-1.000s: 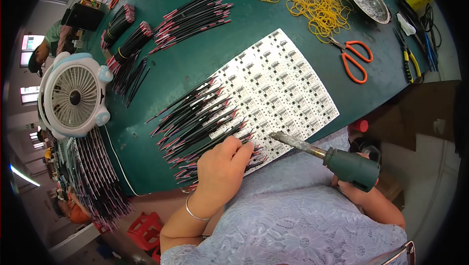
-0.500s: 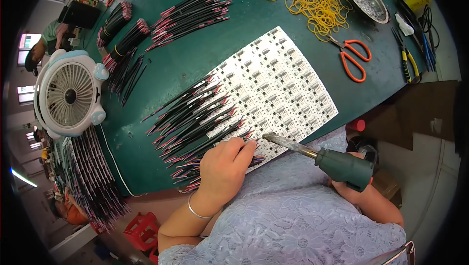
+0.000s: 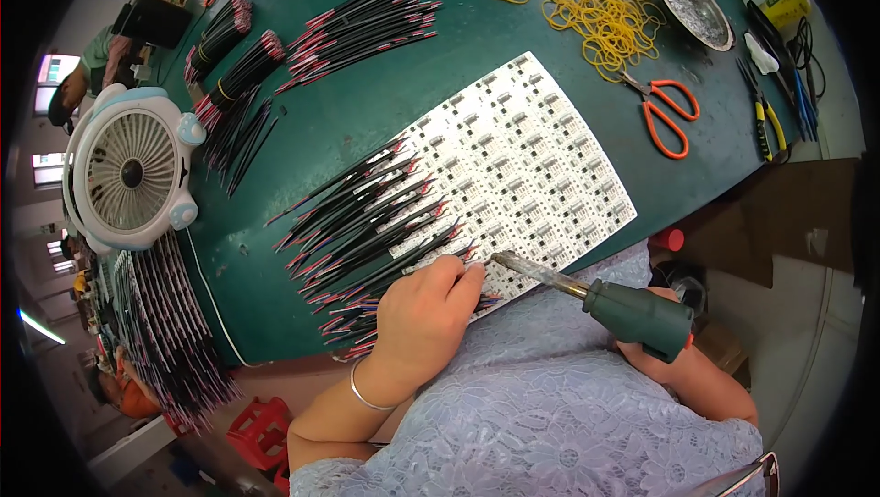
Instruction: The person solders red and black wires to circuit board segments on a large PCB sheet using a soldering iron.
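A white circuit-board panel [image 3: 541, 162] with rows of small parts lies on the table. Along its left side, black-sleeved wires [image 3: 344, 222] with red tips rest with their ends on the board. My left hand [image 3: 426, 309], with a silver bangle at the wrist, is closed in a pinch over the lower wires; the wire between its fingertips is mostly hidden. My right hand [image 3: 649, 361] grips a soldering iron [image 3: 637, 318] by its green handle. The iron's tip is over the board, just right of my left fingertips. The handle hides part of my right hand.
A white fan [image 3: 133, 171] stands at the left. Wire bundles [image 3: 362, 29] lie at the back, with yellow rubber bands [image 3: 600, 11], a metal dish [image 3: 694, 8], orange-handled scissors [image 3: 669, 116] and yellow-handled pliers [image 3: 763, 116] towards the right. Other people are in the left background.
The soldering iron's handle has moved slightly left, its tip staying near my left fingertips. My left hand keeps its pinch, and the whole view has shifted a little.
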Available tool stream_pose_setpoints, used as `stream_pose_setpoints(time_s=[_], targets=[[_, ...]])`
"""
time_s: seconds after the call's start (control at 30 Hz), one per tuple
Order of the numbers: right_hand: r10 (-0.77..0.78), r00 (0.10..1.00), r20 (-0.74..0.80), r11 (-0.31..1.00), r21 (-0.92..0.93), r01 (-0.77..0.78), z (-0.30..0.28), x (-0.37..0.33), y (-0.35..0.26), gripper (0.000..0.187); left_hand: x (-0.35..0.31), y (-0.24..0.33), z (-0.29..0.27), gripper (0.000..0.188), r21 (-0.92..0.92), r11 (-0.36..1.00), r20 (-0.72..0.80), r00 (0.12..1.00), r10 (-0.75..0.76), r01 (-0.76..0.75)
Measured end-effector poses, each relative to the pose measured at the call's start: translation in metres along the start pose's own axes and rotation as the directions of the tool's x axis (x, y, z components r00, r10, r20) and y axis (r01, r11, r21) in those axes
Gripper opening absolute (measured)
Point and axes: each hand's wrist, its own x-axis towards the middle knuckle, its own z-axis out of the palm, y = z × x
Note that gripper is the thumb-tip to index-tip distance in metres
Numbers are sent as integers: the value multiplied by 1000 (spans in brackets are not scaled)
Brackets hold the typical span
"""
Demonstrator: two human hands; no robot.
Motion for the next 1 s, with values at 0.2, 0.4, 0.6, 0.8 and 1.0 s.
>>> stream_pose_setpoints(time_s=[0.2,0.4,0.6,0.8,1.0], targets=[[-22,1000,14,1000,19,22,0,0,3,33,2,2,-3,23,14,1000,31,999,-11,11],[-17,999,52,998,57,14,1,-4,7,30,4,1,-5,21,26,1000,52,999,1,-2],[-17,1000,11,998,61,17,2,0,6,37,2,1,-4,24,27,1000,43,999,-5,4],[-21,999,32,999,44,20,1,-1,5,38,2,-1,-4,25,28,1000,27,1000,11,-12],[-24,1000,9,998,53,23,0,1,2,29,2,-4,-6,18,44,997,67,996,57,-60]])
